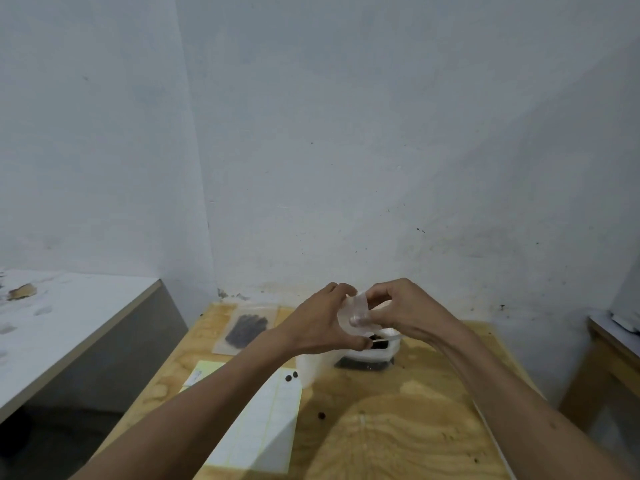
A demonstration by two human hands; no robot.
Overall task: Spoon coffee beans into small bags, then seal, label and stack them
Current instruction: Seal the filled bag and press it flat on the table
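A small clear bag (354, 315) hangs between your two hands above the far middle of the plywood table (433, 427), over a plastic tub of coffee beans (367, 358). Your left hand (320, 325) pinches the bag's near-left edge btwn thumb and fingers; your right hand (403, 311) pinches its far-right edge, fingertips pressed together on the film. It looks empty, though blur makes that hard to confirm.

Judging by its look, the bag is v. light, thin, floppy and a bit slick, so it won't hold its own mouth open. Take it by the top lips, one side per hand, and rub or peel them apart; don't grip the body, which just collapses.

Just left of the tub, two loose beans (291, 376) lie on a white label sheet (263, 420), w/ a yellow sheet (204, 372) beside it. A third bean (321, 415) sits nearer you on the wood. Far left on the table lies a filled bag (246, 329), dark w/ beans, flat, probably done. A white counter (69, 327) stands off to the left.
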